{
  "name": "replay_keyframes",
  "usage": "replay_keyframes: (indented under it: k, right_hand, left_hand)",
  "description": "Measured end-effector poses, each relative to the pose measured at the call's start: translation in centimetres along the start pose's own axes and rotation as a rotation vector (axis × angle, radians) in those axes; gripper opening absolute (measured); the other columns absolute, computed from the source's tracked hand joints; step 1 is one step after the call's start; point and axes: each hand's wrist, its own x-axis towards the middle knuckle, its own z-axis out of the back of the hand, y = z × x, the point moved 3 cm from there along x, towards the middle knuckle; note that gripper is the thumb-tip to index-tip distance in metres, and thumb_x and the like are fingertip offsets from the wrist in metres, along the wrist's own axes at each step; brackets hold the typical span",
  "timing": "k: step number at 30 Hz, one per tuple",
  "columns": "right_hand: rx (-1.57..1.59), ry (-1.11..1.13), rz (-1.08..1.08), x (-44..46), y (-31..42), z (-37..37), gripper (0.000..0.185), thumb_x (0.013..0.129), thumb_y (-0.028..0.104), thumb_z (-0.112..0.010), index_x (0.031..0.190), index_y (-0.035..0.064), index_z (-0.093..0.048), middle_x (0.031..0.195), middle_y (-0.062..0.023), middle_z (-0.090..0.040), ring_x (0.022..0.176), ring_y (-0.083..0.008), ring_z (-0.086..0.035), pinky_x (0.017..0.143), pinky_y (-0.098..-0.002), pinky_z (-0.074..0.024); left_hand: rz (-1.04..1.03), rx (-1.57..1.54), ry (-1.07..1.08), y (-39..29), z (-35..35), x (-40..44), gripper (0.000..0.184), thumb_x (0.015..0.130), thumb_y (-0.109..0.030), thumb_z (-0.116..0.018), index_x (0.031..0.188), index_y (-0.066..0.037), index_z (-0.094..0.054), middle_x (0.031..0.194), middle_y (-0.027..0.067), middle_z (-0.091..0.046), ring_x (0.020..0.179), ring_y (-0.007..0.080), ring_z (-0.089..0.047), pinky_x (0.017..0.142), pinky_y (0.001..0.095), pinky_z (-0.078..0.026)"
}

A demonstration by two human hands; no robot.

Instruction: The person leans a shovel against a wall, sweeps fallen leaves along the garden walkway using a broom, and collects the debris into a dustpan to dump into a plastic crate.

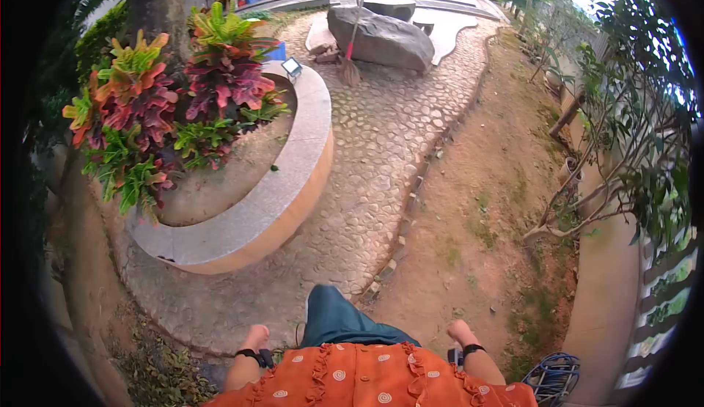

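Left hand: near trousers; state of fingers cannot be told.
Right hand: above soil; fingers also unclear.
Planter: curved, beside path.

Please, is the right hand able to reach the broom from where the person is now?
Probably not. The right hand hangs low, while the broom stands well ahead, by the rock. Distance seems the main obstacle: the stone path leading there looks free.
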Motion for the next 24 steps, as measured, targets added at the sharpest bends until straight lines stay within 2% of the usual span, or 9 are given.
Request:
replay_keyframes:
  k: [4,9,11,13,14,19,20,22,24]
  right_hand:
    - [0.413,-0.119,-0.265,5.2,0.4,10.0,0.029,0.081,0.019,-0.053,0.093,0.0052,-0.075,0.099,-0.0212,-0.071,0.093,-0.0384,-0.069,0.086,-0.0454,-0.0551]
    - [0.631,-0.101,-0.443,12.9,-3.3,15.2,0.028,0.081,0.017,-0.054,0.094,0.0046,-0.075,0.096,-0.0213,-0.071,0.09,-0.0387,-0.07,0.085,-0.0451,-0.0554]
    - [0.166,0.031,-0.222,16.4,-5.7,15.1,0.027,0.083,0.018,-0.055,0.095,0.0043,-0.075,0.097,-0.0212,-0.071,0.09,-0.0387,-0.07,0.085,-0.045,-0.0554]
    - [0.301,0.103,-0.384,16.9,-7.3,15.9,0.027,0.084,0.018,-0.055,0.097,0.0047,-0.075,0.099,-0.0203,-0.072,0.092,-0.0376,-0.07,0.084,-0.0455,-0.0552]
    - [0.263,0.168,-0.418,18.5,-9.2,12.8,0.027,0.084,0.018,-0.055,0.097,0.005,-0.075,0.099,-0.0196,-0.072,0.093,-0.0364,-0.07,0.083,-0.0459,-0.0551]
    - [-0.018,0.213,-0.372,21.4,-10.6,25.3,0.022,0.078,0.019,-0.063,0.092,0.0097,-0.078,0.095,-0.0138,-0.074,0.089,-0.032,-0.072,0.076,-0.0434,-0.0565]
    - [-0.126,0.204,-0.34,22.6,-11.8,26.5,0.021,0.075,0.02,-0.067,0.092,0.0122,-0.078,0.095,-0.0117,-0.074,0.087,-0.0307,-0.072,0.074,-0.0421,-0.0571]
    - [-0.045,0.203,-0.42,25.9,-13.8,28.8,0.015,0.077,0.021,-0.068,0.086,0.0156,-0.079,0.087,-0.0084,-0.075,0.083,-0.0281,-0.073,0.071,-0.0412,-0.057]
    - [-0.014,0.233,-0.415,29.3,-14.2,31.0,0.015,0.078,0.023,-0.068,0.086,0.0161,-0.079,0.088,-0.0083,-0.075,0.084,-0.0277,-0.073,0.071,-0.0412,-0.0569]
  left_hand:
    - [0.117,-0.07,-0.258,-12.0,0.4,4.5,0.024,0.079,-0.007,-0.049,0.057,-0.013,-0.057,0.049,0.0027,-0.045,0.039,0.0169,-0.041,0.038,0.034,-0.029]
    - [0.306,-0.175,-0.064,-17.7,1.7,16.9,0.021,0.079,-0.014,-0.054,0.058,-0.015,-0.058,0.051,0.0041,-0.05,0.039,0.0185,-0.042,0.037,0.034,-0.032]
    - [-0.031,0.599,0.095,-19.1,3.4,25.2,0.016,0.079,-0.013,-0.058,0.064,-0.012,-0.066,0.059,0.0088,-0.061,0.044,0.0223,-0.053,0.041,0.0373,-0.041]
    - [0.42,0.041,-0.201,-24.1,3.4,28.0,0.013,0.08,-0.01,-0.061,0.07,-0.007,-0.069,0.065,0.0101,-0.067,0.05,0.0227,-0.061,0.048,0.0385,-0.049]
    - [0.313,-0.135,-0.096,-25.7,3.0,31.4,0.018,0.084,-0.008,-0.053,0.068,-0.003,-0.059,0.063,0.0159,-0.055,0.057,0.0298,-0.058,0.048,0.0457,-0.044]
    - [-0.058,0.893,-0.004,-42.2,8.3,46.7,0.019,0.082,-0.009,-0.054,0.071,-0.006,-0.068,0.066,0.013,-0.065,0.054,0.0272,-0.061,0.049,0.044,-0.047]
    - [-0.463,1.536,0.049,-46.0,6.8,49.9,0.018,0.076,-0.012,-0.063,0.086,-0.012,-0.077,0.095,0.0147,-0.074,0.086,0.0343,-0.072,0.069,0.0448,-0.057]
    - [-0.475,1.176,0.103,-53.8,9.0,54.7,0.014,0.073,-0.012,-0.062,0.078,-0.012,-0.076,0.087,0.0159,-0.072,0.075,0.0335,-0.068,0.063,0.0425,-0.055]
    - [-0.111,0.318,0.228,-59.5,10.3,59.3,0.012,0.073,-0.01,-0.06,0.072,-0.012,-0.073,0.074,0.0139,-0.069,0.061,0.0315,-0.063,0.053,0.0436,-0.05]
